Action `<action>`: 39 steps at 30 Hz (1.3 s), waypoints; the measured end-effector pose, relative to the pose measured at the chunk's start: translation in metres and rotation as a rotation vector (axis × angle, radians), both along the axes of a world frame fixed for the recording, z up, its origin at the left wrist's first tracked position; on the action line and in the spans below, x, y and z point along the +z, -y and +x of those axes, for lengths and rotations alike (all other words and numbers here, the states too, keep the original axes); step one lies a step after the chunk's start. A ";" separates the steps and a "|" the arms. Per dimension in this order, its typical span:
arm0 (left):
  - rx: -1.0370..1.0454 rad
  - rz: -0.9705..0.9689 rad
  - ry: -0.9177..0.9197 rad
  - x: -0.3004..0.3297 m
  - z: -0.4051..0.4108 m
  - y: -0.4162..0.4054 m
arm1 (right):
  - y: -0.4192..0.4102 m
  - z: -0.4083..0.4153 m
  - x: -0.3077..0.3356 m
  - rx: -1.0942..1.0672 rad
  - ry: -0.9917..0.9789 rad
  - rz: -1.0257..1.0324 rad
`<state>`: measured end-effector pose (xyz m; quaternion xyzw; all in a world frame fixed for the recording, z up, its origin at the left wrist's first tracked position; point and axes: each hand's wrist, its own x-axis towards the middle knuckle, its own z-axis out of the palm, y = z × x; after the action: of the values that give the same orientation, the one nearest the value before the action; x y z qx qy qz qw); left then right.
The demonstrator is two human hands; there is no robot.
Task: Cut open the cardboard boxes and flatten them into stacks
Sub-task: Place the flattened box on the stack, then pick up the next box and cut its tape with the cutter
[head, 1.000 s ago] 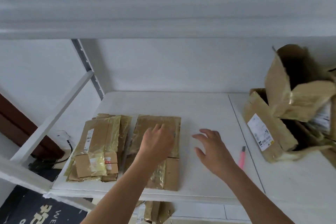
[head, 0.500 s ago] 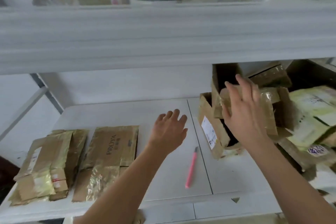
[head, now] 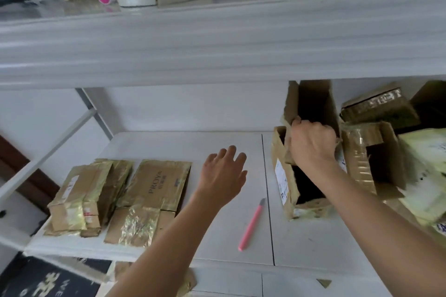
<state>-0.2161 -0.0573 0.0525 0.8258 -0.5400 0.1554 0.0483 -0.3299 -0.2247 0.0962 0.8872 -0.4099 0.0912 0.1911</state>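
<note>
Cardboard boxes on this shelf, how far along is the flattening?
Done: two flattened stacks lie at the left. In hand: the right hand grips an open box; the left hand hovers open. Left: several unflattened boxes at right; the pink cutter lies unused.

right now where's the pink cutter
In the head view the pink cutter lies loose on the white shelf, just left of the panel seam, between the flattened PROYA box and the open labelled box, below the left hand.
</note>
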 end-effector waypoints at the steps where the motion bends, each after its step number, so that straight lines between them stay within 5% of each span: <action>1: 0.011 -0.004 -0.005 -0.001 0.000 -0.004 | 0.002 0.000 0.001 -0.016 0.022 -0.005; 3: 0.046 0.004 -0.034 -0.003 0.002 -0.013 | -0.002 -0.002 0.011 -0.023 0.060 -0.092; 6: 0.139 0.008 -0.120 -0.001 0.012 -0.028 | -0.019 -0.002 0.028 0.221 0.382 -0.237; 8: 0.220 -0.058 -0.240 0.002 0.017 -0.040 | -0.038 0.002 0.034 0.398 0.607 -0.154; 11: 0.305 -0.259 -0.508 0.002 0.024 -0.060 | -0.056 0.016 0.017 0.501 0.837 0.245; 15: 0.356 -0.461 -0.653 -0.003 0.027 -0.084 | -0.081 0.028 -0.035 0.279 1.134 1.185; 19: 0.403 -0.356 -0.630 -0.018 0.028 -0.097 | -0.111 0.033 -0.102 -0.056 1.037 1.609; 23: 0.456 -0.197 -0.740 -0.045 0.027 -0.098 | -0.129 0.030 -0.134 -0.183 0.834 1.782; 26: 0.458 -0.149 -0.871 -0.066 0.025 -0.096 | -0.127 0.018 -0.152 -0.073 0.567 1.693; 29: 0.413 -0.133 -0.914 -0.081 0.018 -0.094 | -0.115 0.007 -0.169 0.076 0.216 1.345; 34: 0.408 -0.182 -0.943 -0.089 0.015 -0.089 | -0.082 -0.010 -0.187 0.251 -0.086 0.654; 39: 0.407 -0.174 -0.934 -0.087 0.012 -0.089 | -0.063 -0.013 -0.202 0.518 -0.156 0.464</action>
<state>-0.2038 0.0317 -0.0344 0.8883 -0.2746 -0.1791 0.3215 -0.3434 -0.1612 -0.1059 0.9857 -0.1654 -0.0268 -0.0145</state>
